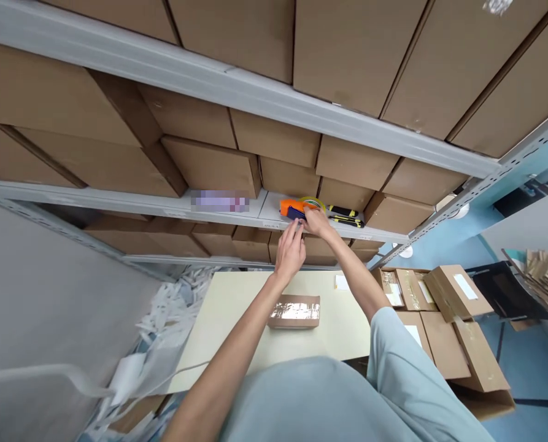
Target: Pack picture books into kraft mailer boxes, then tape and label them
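Note:
My right hand (316, 221) is closed on an orange and dark blue tape dispenser (290, 207) at the front of a grey shelf. Behind the dispenser shows the yellow-green rim of a round roll (311, 201), partly hidden by my right hand. My left hand (291, 250) is just below, its fingers stretched up towards the dispenser's lower edge; I cannot tell if they touch it. Two black and yellow cutters (346, 220) lie on the shelf to the right. Below, a small taped cardboard box (294, 312) rests on the pale table (342, 334).
Large cardboard boxes (356, 55) fill the shelves above and behind my hands. A shelf beam (255, 92) crosses overhead. Several cartons (443, 341) are stacked right of the table. White crumpled packing material (172, 313) lies at the left, near a pale hose (71, 374).

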Available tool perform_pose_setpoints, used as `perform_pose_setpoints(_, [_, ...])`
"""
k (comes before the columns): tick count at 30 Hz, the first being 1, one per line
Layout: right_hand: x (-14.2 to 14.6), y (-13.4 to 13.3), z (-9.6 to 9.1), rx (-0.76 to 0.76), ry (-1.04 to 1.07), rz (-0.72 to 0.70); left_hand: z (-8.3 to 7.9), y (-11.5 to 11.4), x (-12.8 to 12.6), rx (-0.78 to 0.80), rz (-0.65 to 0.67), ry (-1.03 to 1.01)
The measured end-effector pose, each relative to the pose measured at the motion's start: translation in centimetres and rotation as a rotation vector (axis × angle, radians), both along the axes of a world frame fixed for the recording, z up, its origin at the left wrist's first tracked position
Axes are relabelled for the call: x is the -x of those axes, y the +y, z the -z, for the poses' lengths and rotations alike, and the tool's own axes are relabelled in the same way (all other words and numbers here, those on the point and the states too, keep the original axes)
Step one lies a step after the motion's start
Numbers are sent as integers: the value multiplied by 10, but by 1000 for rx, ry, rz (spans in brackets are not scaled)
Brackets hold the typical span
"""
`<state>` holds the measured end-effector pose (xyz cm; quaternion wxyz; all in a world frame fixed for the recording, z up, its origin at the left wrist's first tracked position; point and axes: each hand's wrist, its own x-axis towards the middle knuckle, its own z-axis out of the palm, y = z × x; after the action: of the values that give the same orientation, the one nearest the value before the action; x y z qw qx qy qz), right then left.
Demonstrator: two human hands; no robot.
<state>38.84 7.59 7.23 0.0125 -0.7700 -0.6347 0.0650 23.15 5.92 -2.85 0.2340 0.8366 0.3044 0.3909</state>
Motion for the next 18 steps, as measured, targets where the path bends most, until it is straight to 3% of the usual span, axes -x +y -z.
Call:
perform_pose_setpoints(5, [-5,34,2,103,-31,-13,12,-16,22,51,-32,-11])
perform_pose_setpoints(9, [-2,21,17,-61,-53,1,51,-22,48,165,-77,2])
perform_pose_setpoints(11, [6,-9,36,-213,-60,46,82,-26,68,261,-139,10])
perform_pose_setpoints(13, [21,-55,69,-279,-24,133,114,-36,92,406,-239,52])
perform_pose_setpoints(16, [56,-144,135,-195,131,301,154,-64,123,662,-354,224])
perform_pose_setpoints(18, [83,-199,176,-82,256,418,170,-86,130,775,-328,363])
